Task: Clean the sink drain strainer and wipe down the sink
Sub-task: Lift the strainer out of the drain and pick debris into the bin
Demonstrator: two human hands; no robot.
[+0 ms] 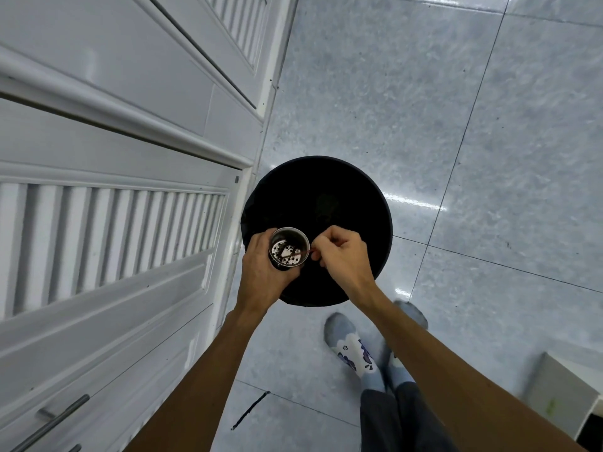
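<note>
My left hand [261, 267] grips a round metal drain strainer [288, 247], a small cup with dark and whitish residue inside, held over the near left part of a black round trash bin [342, 197]. My right hand [342, 256] is closed around a thin stick-like tool [309, 252] with a reddish end, whose tip reaches into the strainer. Both hands hover above the bin's dark opening. The sink is out of view.
White louvred cabinet doors [114, 230] with a metal handle [55, 422] stand on the left, close to the bin. Glossy grey floor tiles [456, 109] spread to the right. My socked feet [355, 350] stand just behind the bin. A white box edge [561, 393] sits at the lower right.
</note>
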